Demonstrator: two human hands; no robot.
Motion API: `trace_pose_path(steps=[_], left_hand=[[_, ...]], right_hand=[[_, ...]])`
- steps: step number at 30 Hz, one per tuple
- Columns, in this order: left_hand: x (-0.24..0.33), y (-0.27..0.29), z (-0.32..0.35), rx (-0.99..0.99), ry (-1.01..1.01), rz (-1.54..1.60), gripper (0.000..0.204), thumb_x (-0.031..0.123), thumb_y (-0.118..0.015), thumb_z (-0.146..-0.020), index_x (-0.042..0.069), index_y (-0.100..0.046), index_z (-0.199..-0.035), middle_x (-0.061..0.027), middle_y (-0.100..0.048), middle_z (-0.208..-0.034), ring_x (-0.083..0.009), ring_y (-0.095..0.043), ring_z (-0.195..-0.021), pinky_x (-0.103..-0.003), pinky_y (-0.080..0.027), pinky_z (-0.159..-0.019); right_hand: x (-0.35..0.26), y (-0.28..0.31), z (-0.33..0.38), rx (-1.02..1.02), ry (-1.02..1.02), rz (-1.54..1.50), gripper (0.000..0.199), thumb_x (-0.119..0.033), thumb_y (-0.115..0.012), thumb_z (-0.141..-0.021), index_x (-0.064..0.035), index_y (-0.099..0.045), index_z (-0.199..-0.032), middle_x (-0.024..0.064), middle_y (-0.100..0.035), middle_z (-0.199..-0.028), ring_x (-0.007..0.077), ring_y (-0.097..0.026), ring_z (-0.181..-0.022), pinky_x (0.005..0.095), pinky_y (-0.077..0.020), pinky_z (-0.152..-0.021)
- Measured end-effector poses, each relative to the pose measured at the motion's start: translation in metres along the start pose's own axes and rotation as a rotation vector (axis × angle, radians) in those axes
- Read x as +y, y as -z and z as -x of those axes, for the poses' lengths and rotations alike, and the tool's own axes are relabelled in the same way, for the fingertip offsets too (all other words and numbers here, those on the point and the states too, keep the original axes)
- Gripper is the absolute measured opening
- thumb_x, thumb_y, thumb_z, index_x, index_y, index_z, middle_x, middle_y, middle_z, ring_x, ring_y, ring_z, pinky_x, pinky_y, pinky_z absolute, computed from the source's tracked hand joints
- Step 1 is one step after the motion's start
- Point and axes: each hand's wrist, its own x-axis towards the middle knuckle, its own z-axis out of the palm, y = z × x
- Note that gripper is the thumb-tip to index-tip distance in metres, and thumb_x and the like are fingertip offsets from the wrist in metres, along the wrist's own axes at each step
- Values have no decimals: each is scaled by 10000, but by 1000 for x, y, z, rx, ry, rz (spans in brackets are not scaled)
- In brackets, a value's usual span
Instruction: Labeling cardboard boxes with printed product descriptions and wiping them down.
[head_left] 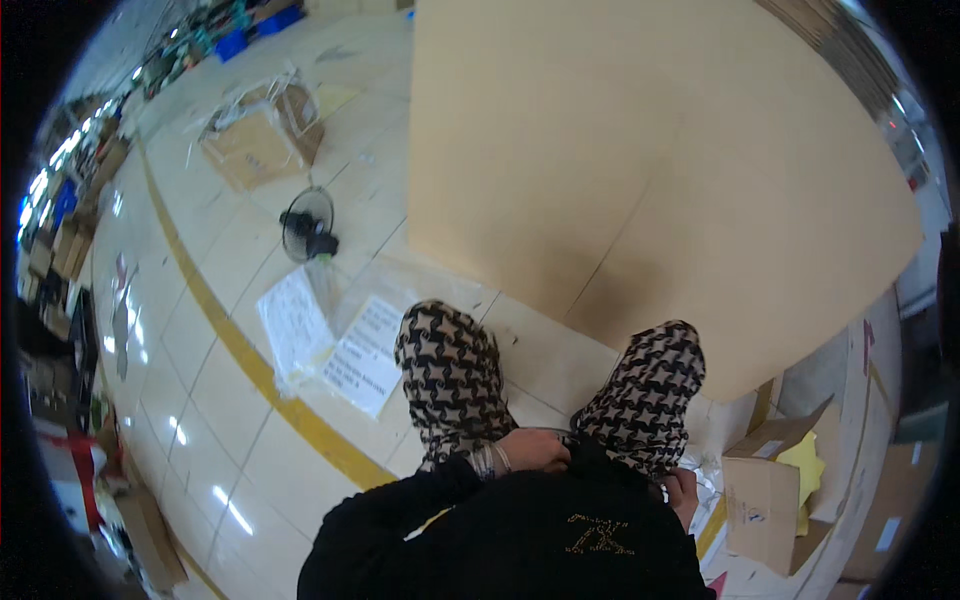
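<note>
Left hand point(532, 449) rests curled at the waist between the checked-trouser knees point(452, 375), apparently holding nothing; right hand point(683, 493) sits low by the hip, grip hidden. Big cardboard sheet point(640, 160) lies on the floor ahead.

Glossy tiled floor point(200, 330), yellow line point(250, 360); paper sheets point(330, 340), black fan point(308, 225), cardboard boxes point(262, 135)
</note>
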Motion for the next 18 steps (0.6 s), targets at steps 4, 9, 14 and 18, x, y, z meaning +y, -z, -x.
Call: trace_pose_path(steps=[4,9,14,18], left_hand=[[-1,-6,-14,80,-68,44,292,260,-536,-831,73,-569,-1053,-151,-586,-910,-314,-558,-873,-395,-450,-772],[4,-14,-28,268,-165,208,305,266,-554,-818,36,-561,-1017,-155,-582,-888,-308,-560,-846,-392,-449,-748],[10,-5,-48,25,-100,27,343,221,-606,-777,47,-514,-1058,-142,-565,-870,-304,-550,-831,-393,-446,-738],[16,1,-60,-118,-137,18,399,163,-656,-726,42,-477,-1062,-148,-540,-981,-316,-520,-923,-419,-423,-783]], right_hand=[[24,-17,39,-223,-192,58,172,-73,-660,-668,-59,-579,-819,131,-540,-857,302,-528,-826,389,-450,-654],[52,-46,70,-87,-205,-356,240,-229,-582,-745,-81,-623,-929,129,-558,-860,325,-548,-830,366,-451,-743],[52,-51,64,-135,-638,-736,234,-204,-594,-742,-80,-625,-938,122,-566,-792,311,-564,-768,347,-460,-711],[35,-32,52,-105,-646,-740,229,-175,-602,-737,-74,-623,-942,121,-574,-751,299,-576,-728,334,-466,-686]])
